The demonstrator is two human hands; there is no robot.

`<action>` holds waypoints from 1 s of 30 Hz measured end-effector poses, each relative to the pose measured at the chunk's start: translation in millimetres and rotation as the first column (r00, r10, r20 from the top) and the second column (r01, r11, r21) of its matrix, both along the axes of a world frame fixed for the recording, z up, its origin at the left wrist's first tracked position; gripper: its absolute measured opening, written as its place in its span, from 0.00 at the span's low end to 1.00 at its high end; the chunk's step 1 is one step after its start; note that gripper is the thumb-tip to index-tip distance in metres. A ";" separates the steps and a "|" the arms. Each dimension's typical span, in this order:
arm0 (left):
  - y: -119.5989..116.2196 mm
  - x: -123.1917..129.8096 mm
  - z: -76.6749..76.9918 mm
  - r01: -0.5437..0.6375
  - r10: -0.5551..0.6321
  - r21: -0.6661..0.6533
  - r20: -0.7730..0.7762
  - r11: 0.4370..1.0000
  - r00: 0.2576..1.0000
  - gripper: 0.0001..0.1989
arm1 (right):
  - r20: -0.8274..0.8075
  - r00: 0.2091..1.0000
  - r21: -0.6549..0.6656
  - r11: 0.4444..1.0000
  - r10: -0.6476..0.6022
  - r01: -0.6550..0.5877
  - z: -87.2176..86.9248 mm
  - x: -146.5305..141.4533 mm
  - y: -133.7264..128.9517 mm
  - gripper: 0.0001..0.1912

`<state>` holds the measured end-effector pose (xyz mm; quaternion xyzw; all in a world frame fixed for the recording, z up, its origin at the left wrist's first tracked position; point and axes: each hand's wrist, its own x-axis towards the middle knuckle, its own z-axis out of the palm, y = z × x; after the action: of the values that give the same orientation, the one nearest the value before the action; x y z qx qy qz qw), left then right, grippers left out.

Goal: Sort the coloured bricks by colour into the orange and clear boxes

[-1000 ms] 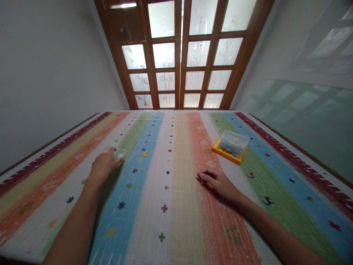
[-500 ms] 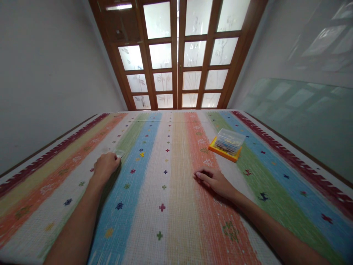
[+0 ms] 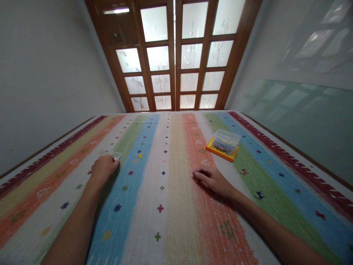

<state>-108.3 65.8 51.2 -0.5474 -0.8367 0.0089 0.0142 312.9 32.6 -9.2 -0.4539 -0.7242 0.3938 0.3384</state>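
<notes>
On the left side of the striped tablecloth (image 3: 180, 206), my left hand (image 3: 102, 169) is closed, its thumb and fingers pinching the near edge of a small clear plastic piece (image 3: 117, 155). Part of that piece is hidden behind the fingertips, so I cannot tell its exact kind. A tiny bright yellow piece (image 3: 140, 156) lies just right of it on the blue stripe. My right hand (image 3: 211, 179) rests on the orange stripe with fingers curled and thumb laid against them; nothing shows in it. Beyond it stands a clear plastic box (image 3: 226, 141) on a yellow-orange tray (image 3: 217, 152).
Small yellow bits show through the box's clear wall. A wooden door (image 3: 175, 88) with frosted panes rises behind the table's far edge. White walls stand on both sides, and a pale green glass panel (image 3: 292, 114) leans at the right.
The view has shifted slightly, moving the table and box a little left in the picture. Both hands keep their places and their grip.
</notes>
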 end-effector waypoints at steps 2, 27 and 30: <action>-2.2 3.5 2.5 0.000 0.000 0.020 -0.007 1.000 1.000 0.19 | 0.014 0.998 0.109 0.992 -0.059 0.058 4.3 7.6 2.8 0.15; 11.7 17.2 -39.2 0.416 -0.447 0.380 -0.008 0.826 0.894 0.26 | -0.007 0.689 0.742 0.458 -0.725 0.490 -11.3 99.1 71.0 0.32; 20.8 26.1 -57.0 0.570 -0.629 0.386 0.033 0.725 0.777 0.25 | 0.039 0.683 0.713 0.499 -0.729 0.492 -15.7 101.4 75.0 0.36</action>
<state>-82.2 86.6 -5.8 -0.7757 -0.5996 -0.1914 0.0467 414.3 107.6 -24.9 -0.5952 -0.6460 -0.1168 0.4633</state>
